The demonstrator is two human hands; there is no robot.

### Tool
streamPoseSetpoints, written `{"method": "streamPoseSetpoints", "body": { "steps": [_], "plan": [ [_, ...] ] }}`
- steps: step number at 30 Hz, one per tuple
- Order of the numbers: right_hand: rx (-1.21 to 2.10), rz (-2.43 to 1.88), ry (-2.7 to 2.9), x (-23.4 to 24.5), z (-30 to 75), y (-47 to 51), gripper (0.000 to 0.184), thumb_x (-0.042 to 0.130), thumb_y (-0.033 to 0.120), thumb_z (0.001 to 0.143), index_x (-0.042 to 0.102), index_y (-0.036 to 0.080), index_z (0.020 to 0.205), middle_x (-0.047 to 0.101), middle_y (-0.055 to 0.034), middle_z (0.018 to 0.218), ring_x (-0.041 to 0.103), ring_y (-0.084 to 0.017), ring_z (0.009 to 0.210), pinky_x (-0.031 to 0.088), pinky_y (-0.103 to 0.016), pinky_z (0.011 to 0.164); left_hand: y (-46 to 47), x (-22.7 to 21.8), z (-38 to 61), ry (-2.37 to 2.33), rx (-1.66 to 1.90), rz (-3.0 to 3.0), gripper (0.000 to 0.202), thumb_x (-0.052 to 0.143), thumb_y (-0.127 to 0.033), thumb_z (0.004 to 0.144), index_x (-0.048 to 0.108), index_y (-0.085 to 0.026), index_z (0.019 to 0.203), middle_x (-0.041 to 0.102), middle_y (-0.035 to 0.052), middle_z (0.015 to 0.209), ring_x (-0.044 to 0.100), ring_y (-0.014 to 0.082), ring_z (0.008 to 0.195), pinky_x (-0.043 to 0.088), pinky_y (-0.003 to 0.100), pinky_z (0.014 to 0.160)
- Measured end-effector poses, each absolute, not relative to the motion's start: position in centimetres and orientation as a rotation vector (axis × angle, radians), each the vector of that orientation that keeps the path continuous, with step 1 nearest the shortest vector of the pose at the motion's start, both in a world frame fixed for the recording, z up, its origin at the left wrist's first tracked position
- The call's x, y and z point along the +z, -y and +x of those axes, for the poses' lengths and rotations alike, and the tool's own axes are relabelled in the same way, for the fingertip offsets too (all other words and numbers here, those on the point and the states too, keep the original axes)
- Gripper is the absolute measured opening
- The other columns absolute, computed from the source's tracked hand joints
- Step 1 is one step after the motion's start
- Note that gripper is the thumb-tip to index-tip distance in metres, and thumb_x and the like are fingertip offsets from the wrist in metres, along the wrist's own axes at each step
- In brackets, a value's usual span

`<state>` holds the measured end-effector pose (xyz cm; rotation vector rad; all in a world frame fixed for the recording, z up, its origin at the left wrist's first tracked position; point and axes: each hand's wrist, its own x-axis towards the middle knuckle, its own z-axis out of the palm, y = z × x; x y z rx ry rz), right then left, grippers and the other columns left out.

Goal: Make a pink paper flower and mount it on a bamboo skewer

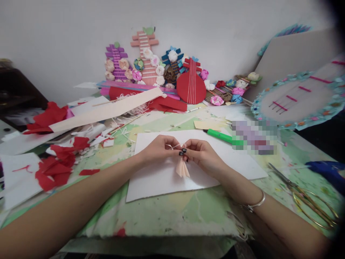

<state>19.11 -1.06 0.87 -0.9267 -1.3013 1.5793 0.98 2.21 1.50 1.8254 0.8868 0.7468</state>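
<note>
Pleated paper (pixel 183 170): peach, fanned downward above the white board (pixel 159 185)
Left hand (pixel 163 148): pinching at its gathered top
Right hand (pixel 201 154): pinching there too; we see white string (pixel 176 146) between
Scissors (pixel 304 194): on our right
Dark shelf (pixel 31 96): far left, pale contents we find blurred

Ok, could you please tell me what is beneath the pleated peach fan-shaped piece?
A flat white board lies beneath the pleated peach fan-shaped piece, on a green patterned tablecloth; whatever the piece covers cannot be seen.
</note>
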Motion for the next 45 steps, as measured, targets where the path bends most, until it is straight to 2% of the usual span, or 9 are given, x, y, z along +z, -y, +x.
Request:
{"method": "streamPoseSetpoints", "body": {
  "steps": [9, 14, 21, 26, 31, 36, 41, 45],
  "plan": [
    [1.521, -0.957, 1.335, 0.7, 19.3, 0.9, 0.017, 0.072, 0.023, 0.067, 0.058, 0.014, 0.073, 0.062, -0.0011, 0.062, 0.057, -0.010, 0.056, 0.043, -0.025, 0.057, -1.7, 2.0, 1.1, -0.961, 0.828, 2.037, 0.017, 0.063, -0.027, 0.074, 0.069, -0.012, 0.071, 0.068, 0.0030, 0.065, 0.057, 0.0096, 0.059, 0.044, 0.020, 0.056],
    [1.586, -0.988, 1.221, 1.3, 19.1, 1.1, 0.020, 0.074, 0.022, 0.062, 0.059, 0.013, 0.070, 0.063, -0.0026, 0.063, 0.059, -0.011, 0.056, 0.044, -0.027, 0.058, -1.2, 1.8, 1.3, -0.893, 1.010, 2.211, 0.007, 0.061, -0.016, 0.070, 0.066, -0.012, 0.067, 0.062, -0.0004, 0.058, 0.044, 0.0050, 0.048, 0.037, 0.017, 0.047],
    [1.597, -0.978, 1.187, 1.3, 19.3, 0.9, 0.021, 0.078, 0.019, 0.056, 0.062, 0.012, 0.067, 0.061, -0.0004, 0.061, 0.056, -0.010, 0.058, 0.043, -0.025, 0.061, -1.2, 1.9, 1.0, -0.673, 1.069, 2.390, 0.008, 0.061, -0.016, 0.073, 0.064, -0.012, 0.066, 0.058, -0.0005, 0.057, 0.035, 0.0038, 0.045, 0.031, 0.017, 0.044],
    [1.482, -0.976, 1.285, 0.9, 19.6, 0.8, 0.014, 0.075, 0.017, 0.062, 0.064, 0.014, 0.070, 0.063, 0.0005, 0.069, 0.056, -0.009, 0.065, 0.043, -0.024, 0.066, -1.1, 2.0, 0.9, -0.797, 1.009, 2.147, 0.008, 0.062, -0.020, 0.073, 0.063, -0.012, 0.075, 0.060, 0.0024, 0.067, 0.040, 0.0056, 0.050, 0.034, 0.017, 0.044],
    [1.394, -0.961, 1.379, 1.0, 19.7, 0.9, 0.015, 0.074, 0.022, 0.064, 0.065, 0.015, 0.072, 0.065, -0.0012, 0.072, 0.058, -0.011, 0.068, 0.045, -0.026, 0.067, -1.0, 2.2, 1.0, -0.833, 0.995, 1.913, 0.015, 0.066, -0.023, 0.072, 0.058, -0.012, 0.081, 0.063, 0.0056, 0.080, 0.048, 0.0074, 0.058, 0.041, 0.018, 0.048],
    [1.177, -1.015, 1.488, 1.1, 19.4, 1.1, 0.014, 0.073, 0.025, 0.065, 0.065, 0.015, 0.071, 0.066, -0.0025, 0.070, 0.060, -0.013, 0.066, 0.048, -0.028, 0.065, -1.2, 2.0, 1.0, -0.827, 0.987, 1.871, 0.014, 0.066, -0.019, 0.069, 0.055, -0.013, 0.076, 0.062, 0.0035, 0.076, 0.049, 0.0074, 0.057, 0.043, 0.019, 0.050],
    [0.951, -1.029, 1.618, 0.8, 19.2, 1.4, 0.005, 0.065, 0.020, 0.072, 0.064, 0.016, 0.075, 0.067, -0.0028, 0.073, 0.063, -0.014, 0.069, 0.050, -0.029, 0.067, -1.1, 1.8, 1.2, -0.859, 0.977, 1.835, 0.013, 0.065, -0.015, 0.066, 0.055, -0.013, 0.074, 0.058, 0.0013, 0.072, 0.054, 0.0096, 0.063, 0.044, 0.020, 0.054],
    [0.697, -1.038, 1.770, 0.6, 19.2, 1.6, 0.005, 0.060, 0.015, 0.074, 0.063, 0.018, 0.077, 0.066, -0.0015, 0.073, 0.062, -0.013, 0.068, 0.050, -0.027, 0.066, -1.2, 1.9, 1.2, -0.819, 0.983, 1.748, 0.013, 0.061, -0.012, 0.065, 0.054, -0.014, 0.075, 0.059, 0.0017, 0.073, 0.058, 0.0121, 0.067, 0.046, 0.022, 0.057]
  ]
}}
